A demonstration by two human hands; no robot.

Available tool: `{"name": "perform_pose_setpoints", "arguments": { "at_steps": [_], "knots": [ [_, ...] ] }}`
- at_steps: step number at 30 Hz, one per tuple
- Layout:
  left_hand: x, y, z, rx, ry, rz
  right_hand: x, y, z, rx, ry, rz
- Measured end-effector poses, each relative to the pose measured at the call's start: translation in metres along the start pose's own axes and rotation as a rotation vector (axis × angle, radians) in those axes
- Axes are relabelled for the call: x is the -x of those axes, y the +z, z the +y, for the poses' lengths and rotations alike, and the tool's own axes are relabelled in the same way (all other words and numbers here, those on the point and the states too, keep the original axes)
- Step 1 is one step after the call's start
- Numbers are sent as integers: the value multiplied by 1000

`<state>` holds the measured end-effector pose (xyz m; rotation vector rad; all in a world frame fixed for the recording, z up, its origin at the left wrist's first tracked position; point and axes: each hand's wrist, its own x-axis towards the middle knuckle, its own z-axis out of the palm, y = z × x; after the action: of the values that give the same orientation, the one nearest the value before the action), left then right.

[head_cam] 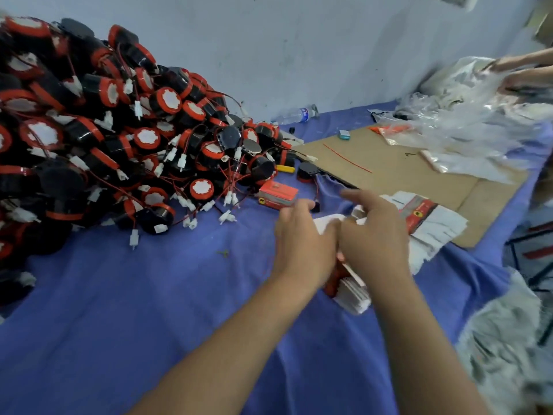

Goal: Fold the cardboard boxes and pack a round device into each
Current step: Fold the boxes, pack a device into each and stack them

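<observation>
Two hands meet at the centre of the frame. Our left hand (302,238) and right hand (375,235) are both curled round a flat red-and-white box blank (353,292) just above the blue cloth (149,310). Our thumbs touch and the right index finger sticks out straight. Just beyond the right hand we see a stack of box blanks (431,226), partly on a brown cardboard sheet (389,166). One folded red box (278,194) sits just above the left hand, at the foot of the heap of round devices (119,130) that fills the upper left. A water bottle (296,115) lies by the wall. At the upper right, another person's hands (520,67) are among clear plastic bags (478,124).
</observation>
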<state>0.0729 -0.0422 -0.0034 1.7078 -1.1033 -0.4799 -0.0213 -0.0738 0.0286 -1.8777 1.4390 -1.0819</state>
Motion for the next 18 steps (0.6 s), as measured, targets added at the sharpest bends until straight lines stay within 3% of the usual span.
{"name": "perform_pose_setpoints", "arguments": {
  "at_steps": [3,6,11,18],
  "knots": [
    [22,27,15,-361,6,-84,-7,-42,40,511,170,-112],
    [29,42,16,-568,17,-173,-4,-50,61,604,255,-215],
    [33,45,26,-429,11,-157,-1,-56,70,553,157,-88],
    [36,36,32,-116,59,-84,-1,-63,70,429,102,-52]
  ]
}}
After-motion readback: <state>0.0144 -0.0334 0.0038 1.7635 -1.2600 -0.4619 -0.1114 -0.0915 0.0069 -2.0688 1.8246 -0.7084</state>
